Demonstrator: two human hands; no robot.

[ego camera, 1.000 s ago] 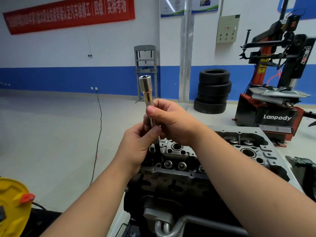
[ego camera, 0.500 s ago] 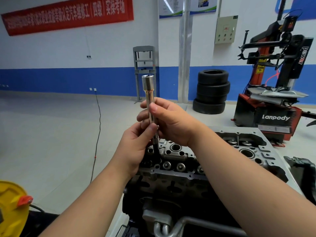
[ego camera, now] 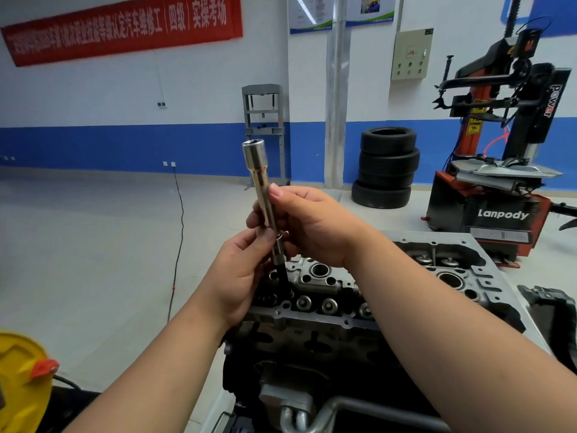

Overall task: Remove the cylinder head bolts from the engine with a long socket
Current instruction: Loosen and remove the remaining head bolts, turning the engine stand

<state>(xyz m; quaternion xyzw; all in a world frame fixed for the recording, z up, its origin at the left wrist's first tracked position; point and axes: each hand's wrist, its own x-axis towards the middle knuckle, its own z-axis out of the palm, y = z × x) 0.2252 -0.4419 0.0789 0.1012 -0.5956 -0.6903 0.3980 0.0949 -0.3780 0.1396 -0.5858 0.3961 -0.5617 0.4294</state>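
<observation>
Nearest the camera, the left hand (ego camera: 240, 273) pinches the dark bolt shank (ego camera: 283, 275) under the long socket (ego camera: 260, 185), while the right hand (ego camera: 312, 228) grips the socket's shaft. Both have risen since a second ago, so the bolt looks nearly clear of the cylinder head (ego camera: 390, 295). Farther off stand stacked tyres (ego camera: 387, 168).

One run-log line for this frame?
long socket upright above cylinder head | left hand pinches | right hand grips | bolt hanging below
</observation>
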